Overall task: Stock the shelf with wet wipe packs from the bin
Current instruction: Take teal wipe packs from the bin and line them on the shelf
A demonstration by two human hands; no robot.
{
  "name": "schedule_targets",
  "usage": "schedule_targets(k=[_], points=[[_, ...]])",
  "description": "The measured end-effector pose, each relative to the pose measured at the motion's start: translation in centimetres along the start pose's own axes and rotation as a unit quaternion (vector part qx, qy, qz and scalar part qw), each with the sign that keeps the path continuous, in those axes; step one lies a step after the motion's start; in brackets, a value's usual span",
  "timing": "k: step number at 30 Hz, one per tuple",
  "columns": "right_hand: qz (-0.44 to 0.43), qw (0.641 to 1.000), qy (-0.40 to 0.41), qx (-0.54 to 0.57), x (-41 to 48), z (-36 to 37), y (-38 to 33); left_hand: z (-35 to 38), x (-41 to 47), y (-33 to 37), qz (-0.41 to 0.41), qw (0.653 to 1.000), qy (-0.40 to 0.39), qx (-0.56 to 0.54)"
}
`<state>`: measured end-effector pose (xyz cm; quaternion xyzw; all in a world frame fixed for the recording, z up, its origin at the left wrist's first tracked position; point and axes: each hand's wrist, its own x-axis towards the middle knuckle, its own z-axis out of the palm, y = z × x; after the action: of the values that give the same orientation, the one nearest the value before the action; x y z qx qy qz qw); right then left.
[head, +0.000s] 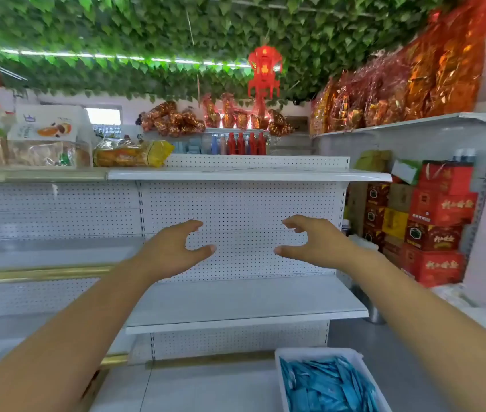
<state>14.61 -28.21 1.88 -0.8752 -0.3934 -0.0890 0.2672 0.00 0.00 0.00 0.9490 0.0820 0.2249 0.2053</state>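
Note:
A white bin (pixel 319 351) stands on the floor at the bottom right, filled with several blue wet wipe packs (pixel 328 385). Ahead is a white pegboard shelf unit with a bare lower shelf (pixel 244 304) and a bare upper shelf (pixel 250 174). My left hand (pixel 173 251) and my right hand (pixel 316 242) are both raised in front of the pegboard back panel, above the lower shelf. Their fingers and thumbs are loosely curved toward each other and hold nothing. Neither hand touches the bin or a shelf.
Bread and snack bags (pixel 131 153) lie on the shelf top to the left. Red and yellow cartons (pixel 432 221) are stacked at the right, under a wall shelf of orange gift packs (pixel 399 84). Red bottles (pixel 244 143) stand behind the unit. A red lantern (pixel 264 72) hangs overhead.

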Motion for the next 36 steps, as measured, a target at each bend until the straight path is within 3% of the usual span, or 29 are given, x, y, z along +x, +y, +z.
schedule_targets(k=[9,20,28,36], points=[[0.044,0.998,-0.036,0.023,9.1,9.4,10.7,11.9,9.5,-7.8,-0.072,0.993,-0.057,-0.073],[0.144,0.982,-0.125,0.009,15.0,19.5,20.2,23.3,16.7,-15.6,-0.101,0.983,-0.149,-0.047],[0.284,0.954,-0.091,0.019,17.8,25.7,23.2,30.8,24.6,-21.6,-0.032,0.967,-0.248,-0.048],[0.49,0.872,0.018,0.005,18.0,27.7,20.2,32.6,34.8,-24.6,0.099,0.931,-0.342,-0.083]])
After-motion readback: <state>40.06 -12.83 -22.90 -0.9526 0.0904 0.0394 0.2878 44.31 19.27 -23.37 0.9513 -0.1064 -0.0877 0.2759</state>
